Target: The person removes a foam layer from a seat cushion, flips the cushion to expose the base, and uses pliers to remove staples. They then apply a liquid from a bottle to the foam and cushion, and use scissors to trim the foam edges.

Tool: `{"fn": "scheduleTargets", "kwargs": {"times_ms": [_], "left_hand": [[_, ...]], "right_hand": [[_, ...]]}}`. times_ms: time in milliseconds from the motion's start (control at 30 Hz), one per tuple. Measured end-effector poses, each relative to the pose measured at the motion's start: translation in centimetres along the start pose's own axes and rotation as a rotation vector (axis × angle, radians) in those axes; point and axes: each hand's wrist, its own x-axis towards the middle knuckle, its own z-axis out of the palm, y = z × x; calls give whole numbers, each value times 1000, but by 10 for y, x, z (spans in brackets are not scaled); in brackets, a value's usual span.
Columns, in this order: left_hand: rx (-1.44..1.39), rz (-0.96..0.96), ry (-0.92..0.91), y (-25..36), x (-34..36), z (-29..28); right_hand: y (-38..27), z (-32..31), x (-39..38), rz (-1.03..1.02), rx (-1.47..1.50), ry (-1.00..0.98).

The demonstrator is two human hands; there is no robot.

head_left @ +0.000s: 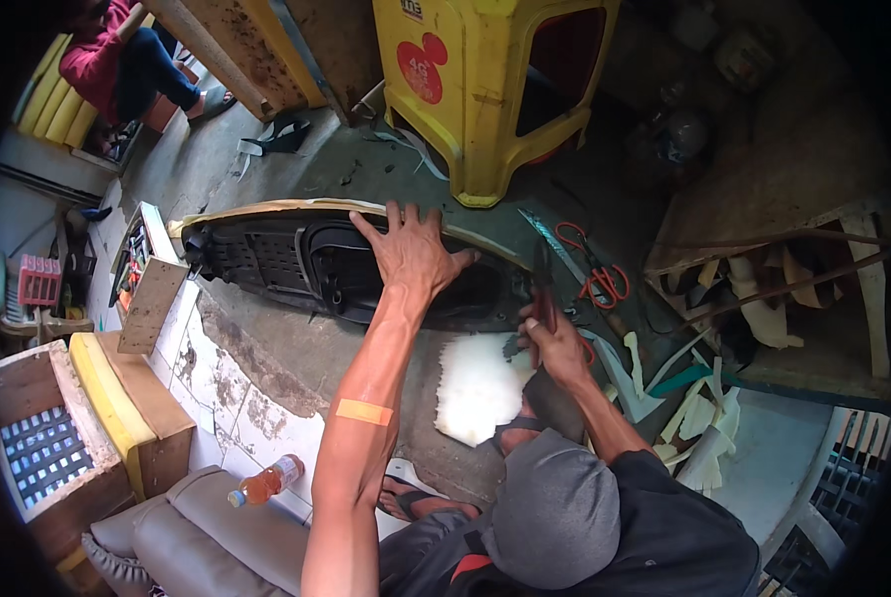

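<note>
A long black motorcycle seat (351, 261) lies with its ribbed plastic underside up, and a pale cover edge (296, 206) runs along its far side. Spread across its middle is my left hand (411, 249), open, fingertips at the far rim. My right hand (555, 343) is closed round a dark tool with a reddish handle (545, 303) at the seat's right end; its exact kind is hard to make out. Scissors with red-orange handles (605, 287) lie just beyond, beside a long pale blade (555, 244). A fluffy white piece (477, 388) rests on the floor near my right hand.
A yellow plastic stool (475, 129) stands beyond the seat. Offcuts (699, 428) and a wooden cabinet (764, 259) are at right. At left are a wooden tool box (152, 289) and an orange drink bottle (266, 481). A grey cap-like shape (555, 497) is below. Another person (117, 65) sits far left.
</note>
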Motion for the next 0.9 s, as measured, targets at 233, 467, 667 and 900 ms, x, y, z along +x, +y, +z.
{"fn": "scheduleTargets", "kwargs": {"times_ms": [233, 467, 667, 900], "left_hand": [[-50, -17, -26, 9, -2, 5], [-41, -57, -13, 3, -4, 5], [-49, -69, 35, 0, -7, 6], [-39, -67, 55, 0, -8, 6]], "right_hand": [[10, 37, -25, -52, 258, -169], [-4, 60, -17, 78, 681, -382], [-1, 70, -9, 117, 1012, -478], [-17, 68, -7, 128, 1093, -501]]}}
